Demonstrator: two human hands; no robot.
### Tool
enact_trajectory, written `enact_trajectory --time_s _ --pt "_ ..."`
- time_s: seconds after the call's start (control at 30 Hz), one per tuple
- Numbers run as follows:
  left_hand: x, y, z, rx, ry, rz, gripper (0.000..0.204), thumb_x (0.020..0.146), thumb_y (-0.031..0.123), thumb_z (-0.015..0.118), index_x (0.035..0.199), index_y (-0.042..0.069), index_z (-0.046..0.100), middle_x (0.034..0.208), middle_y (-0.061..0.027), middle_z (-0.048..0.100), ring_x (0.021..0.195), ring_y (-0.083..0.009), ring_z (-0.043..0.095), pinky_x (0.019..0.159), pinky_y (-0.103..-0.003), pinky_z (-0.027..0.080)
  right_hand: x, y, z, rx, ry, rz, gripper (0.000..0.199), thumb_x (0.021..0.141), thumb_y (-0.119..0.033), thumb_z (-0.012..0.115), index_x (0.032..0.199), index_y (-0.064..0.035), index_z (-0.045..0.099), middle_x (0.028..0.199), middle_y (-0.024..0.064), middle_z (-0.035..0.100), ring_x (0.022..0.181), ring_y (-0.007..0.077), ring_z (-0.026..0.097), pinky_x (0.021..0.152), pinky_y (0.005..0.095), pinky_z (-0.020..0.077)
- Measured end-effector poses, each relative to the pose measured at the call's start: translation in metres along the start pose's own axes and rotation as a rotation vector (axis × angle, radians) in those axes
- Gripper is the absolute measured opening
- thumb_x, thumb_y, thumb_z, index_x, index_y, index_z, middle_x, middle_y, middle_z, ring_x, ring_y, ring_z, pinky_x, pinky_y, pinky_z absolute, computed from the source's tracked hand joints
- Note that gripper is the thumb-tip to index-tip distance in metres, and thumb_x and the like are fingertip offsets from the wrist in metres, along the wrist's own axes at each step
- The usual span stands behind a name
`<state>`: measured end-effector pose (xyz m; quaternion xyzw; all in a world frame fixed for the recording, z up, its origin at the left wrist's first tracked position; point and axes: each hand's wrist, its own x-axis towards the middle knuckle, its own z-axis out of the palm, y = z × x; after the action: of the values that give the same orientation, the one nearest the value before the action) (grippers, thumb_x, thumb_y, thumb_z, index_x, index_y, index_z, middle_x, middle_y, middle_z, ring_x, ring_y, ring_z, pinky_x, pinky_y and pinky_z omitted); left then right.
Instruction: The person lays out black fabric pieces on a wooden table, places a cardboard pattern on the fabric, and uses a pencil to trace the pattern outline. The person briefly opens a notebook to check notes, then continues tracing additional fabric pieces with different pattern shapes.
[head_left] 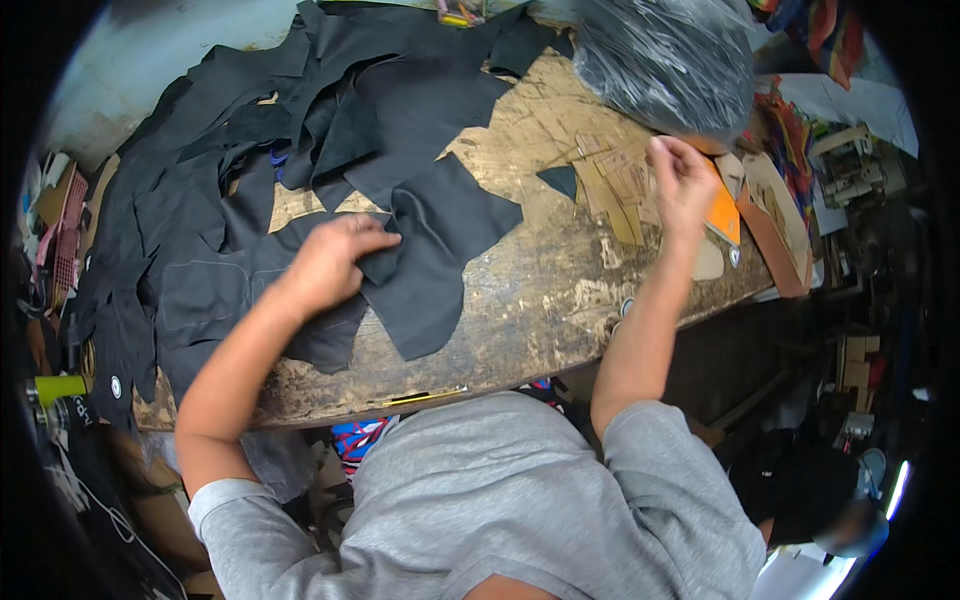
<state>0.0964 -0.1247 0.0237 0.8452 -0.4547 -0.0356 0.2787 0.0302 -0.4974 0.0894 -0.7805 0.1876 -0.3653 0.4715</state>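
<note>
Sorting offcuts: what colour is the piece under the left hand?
Black piece, left hand on it; head view.

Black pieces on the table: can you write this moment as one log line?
left hand: gripping black leather piece | right hand: raised, fingers pinched, contents unclear | worn wooden table | cardboard patterns beside right hand

My left hand (335, 258) sits mid-frame, left of centre, palm down, fingers curled and pinched together, forearm running down to the lower left. My right hand (682, 180) is up in the upper right, raised, fingers loosely closed, elbow bent.
</note>
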Motion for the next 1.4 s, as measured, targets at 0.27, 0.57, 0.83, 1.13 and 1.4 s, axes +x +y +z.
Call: enact_trajectory --time_s 0.27,0.57,0.83,1.13,1.4 --pt "0.026 -0.065 -0.024 -1.049 -0.156 -0.486 0.043 0.076 -0.008 0.066 0.118 -0.005 0.056 0.102 -0.0070 0.065 0.088 -0.0126 0.062 0.084 -0.025 0.050 0.001 0.132 0.005 -0.697 0.006 -0.041 0.053 0.062 -0.032 0.085 0.099 0.0018 0.068 0.093 0.0145 0.070 0.086 0.0248 0.067 0.078 0.0344 0.0515" --pt "0.013 -0.083 -0.008 -1.243 0.034 -0.600 0.033 0.078 -0.005 0.067 0.110 0.003 0.062 0.082 0.0006 0.065 0.067 -0.0056 0.056 0.066 -0.019 0.047 -0.001 0.120 0.009 -0.597 0.118 -0.083 0.052 0.061 -0.014 0.082 0.108 -0.0001 0.064 0.096 0.0132 0.066 0.090 0.0273 0.064 0.081 0.0346 0.0498" --pt "0.014 -0.069 -0.003 -0.984 0.105 -0.552 0.028 0.081 -0.004 0.064 0.109 0.000 0.062 0.088 -0.0007 0.065 0.072 -0.0043 0.058 0.062 -0.019 0.048 0.003 0.108 0.005 -0.595 0.372 -0.419 0.048 0.064 0.003 0.067 0.111 -0.0029 0.058 0.101 0.0170 0.059 0.093 0.0350 0.058 0.081 0.0408 0.0477" --pt "0.019 -0.044 0.006 -0.736 0.302 -0.545 0.027 0.082 -0.002 0.065 0.109 -0.003 0.061 0.091 -0.0019 0.063 0.076 -0.0043 0.057 0.066 -0.018 0.048 0.009 0.121 0.004 -0.334 0.544 -0.304 0.050 0.067 -0.007 0.078 0.111 0.0045 0.056 0.101 0.0139 0.061 0.086 0.0246 0.062 0.073 0.0325 0.0508" --pt "0.031 -0.009 0.030 -0.944 0.397 -0.526 0.039 0.085 -0.007 0.059 0.123 -0.001 0.054 0.095 -0.0073 0.062 0.080 -0.0066 0.059 0.071 -0.019 0.051 -0.022 0.067 0.047 0.242 0.367 -0.225 0.047 0.068 -0.011 0.081 0.106 0.0052 0.059 0.096 0.0104 0.062 0.078 0.0146 0.061 0.061 0.0245 0.0511"
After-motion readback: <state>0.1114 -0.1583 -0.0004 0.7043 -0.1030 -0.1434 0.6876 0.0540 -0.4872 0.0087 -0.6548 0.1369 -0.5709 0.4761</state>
